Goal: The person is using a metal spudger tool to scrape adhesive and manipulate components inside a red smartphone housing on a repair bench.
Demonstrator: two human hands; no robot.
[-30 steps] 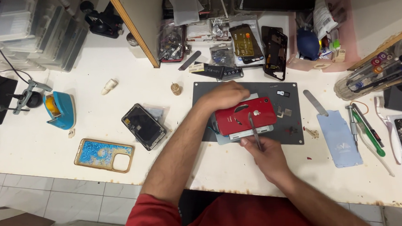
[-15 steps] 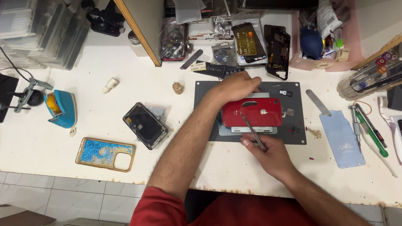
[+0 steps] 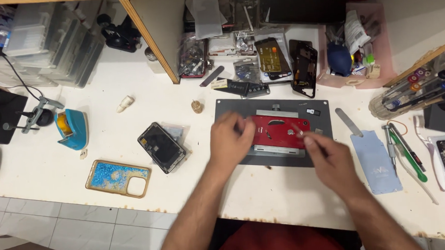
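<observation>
With a glitter case [image 3: 118, 178] and loose screen [image 3: 162, 146] lying leftward, I'm curling my left hand [image 3: 229, 139] on the red phone [image 3: 278, 131] clamped on the grey mat [image 3: 231, 107], my right hand [image 3: 329, 158] now lifting its thin tool [image 3: 298, 128] aside.

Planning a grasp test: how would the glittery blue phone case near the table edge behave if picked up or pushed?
The glittery blue phone case is an empty shell with a camera cutout, so probably light and somewhat flexible. It lies flat on the smooth white table, so a push would likely slide it, not tip or roll it.
</observation>
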